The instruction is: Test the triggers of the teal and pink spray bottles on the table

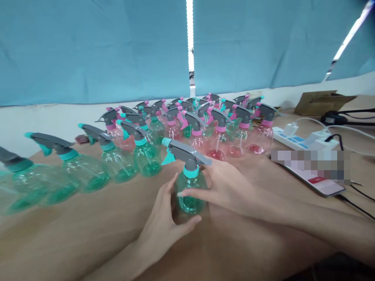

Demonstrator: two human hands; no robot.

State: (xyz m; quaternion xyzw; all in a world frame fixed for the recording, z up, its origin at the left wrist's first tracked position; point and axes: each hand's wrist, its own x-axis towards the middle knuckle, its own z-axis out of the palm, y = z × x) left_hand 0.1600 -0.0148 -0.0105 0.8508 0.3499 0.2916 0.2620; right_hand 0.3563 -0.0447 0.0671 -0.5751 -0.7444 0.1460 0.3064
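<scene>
A green spray bottle (191,205) with a grey and teal trigger head stands upright between my hands, its nozzle facing left. My right hand (231,187) wraps around it from the right, thumb across the front and fingers mostly hidden behind. Against its left side, my left hand (164,222) cups the lower body. The left thumb reaches in front near the base, and the left fingertips are partly hidden. To the left, a green spray bottle (148,158) is nearest, in a slanting row of similar ones. Just behind stands a pink spray bottle (216,146).
Several more pink and green spray bottles crowd the back of the brown table (96,230). At right lie a white power strip (290,139) with plugs and cables and a phone (325,186). Behind these is a brown cardboard box (316,102). A blue curtain (117,50) hangs beyond.
</scene>
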